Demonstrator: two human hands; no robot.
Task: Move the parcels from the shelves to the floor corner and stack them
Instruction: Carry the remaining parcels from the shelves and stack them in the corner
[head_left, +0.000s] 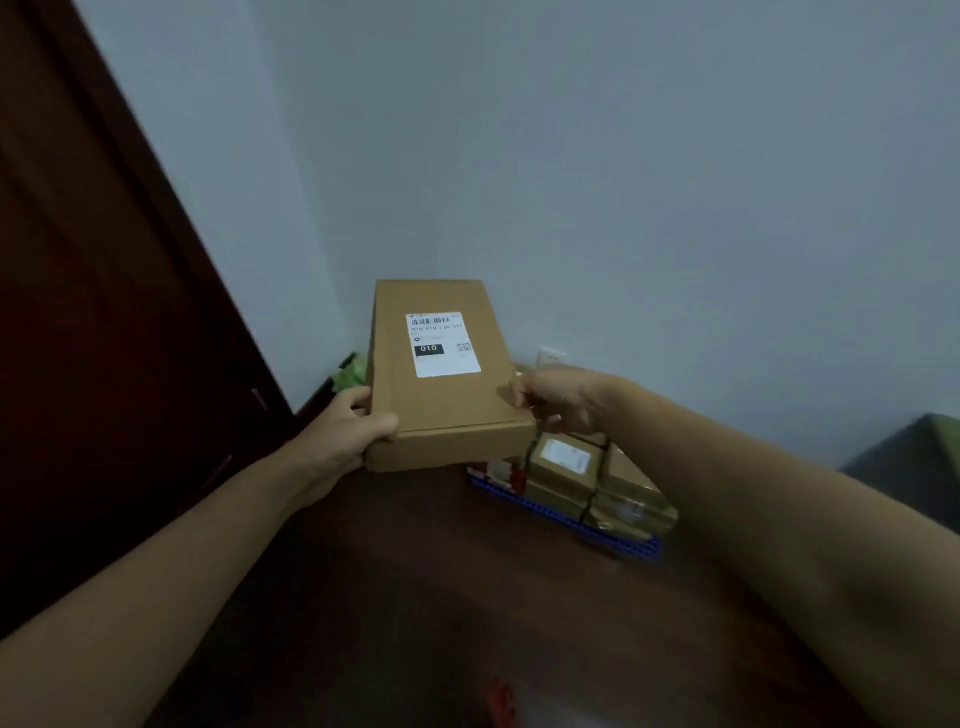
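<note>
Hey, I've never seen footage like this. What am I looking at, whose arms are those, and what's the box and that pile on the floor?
This is one picture from a wide-angle camera worn on a person's head, looking forward and down, so the arms are the wearer's own. No machine is involved. The left hand and right hand grip a brown box with a white label, one hand on each side, holding it up. Beyond it, where the dark floor meets the wall, parcels are stacked on a blue base. A dark panel stands at the left.
</note>
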